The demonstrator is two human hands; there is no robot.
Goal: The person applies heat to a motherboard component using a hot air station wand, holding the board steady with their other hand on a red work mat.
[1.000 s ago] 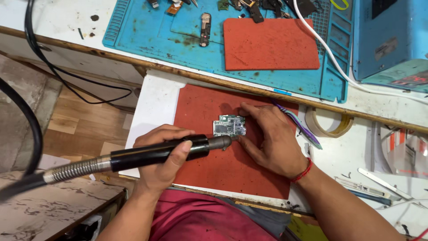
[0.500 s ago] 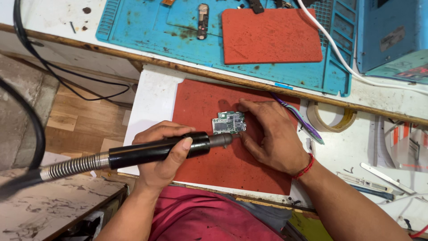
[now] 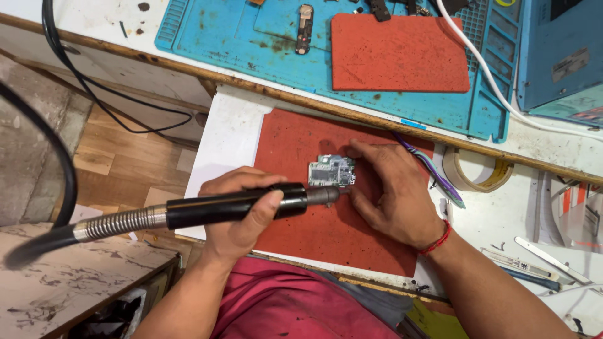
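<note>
My left hand [image 3: 235, 216] grips a black rotary-tool handpiece [image 3: 239, 204] with a metal flexible shaft [image 3: 119, 223] trailing to the left. Its tip touches the lower edge of a small circuit board [image 3: 331, 171]. The board lies on a red mat [image 3: 314, 188] over a white board [image 3: 229, 135]. My right hand [image 3: 392, 191] rests on the mat and pins the circuit board from the right with thumb and fingers. A red thread band circles that wrist.
Behind is a blue work mat [image 3: 264, 44] with a second red pad [image 3: 399, 53] and small phone parts. A tape roll [image 3: 477, 169], a purple tool [image 3: 433, 172], a blue box [image 3: 559, 50], a white cable [image 3: 496, 88] and black cables [image 3: 94, 94] lie around.
The view has shifted slightly. Both hands stay in place, with the tool tip at the circuit board throughout.
</note>
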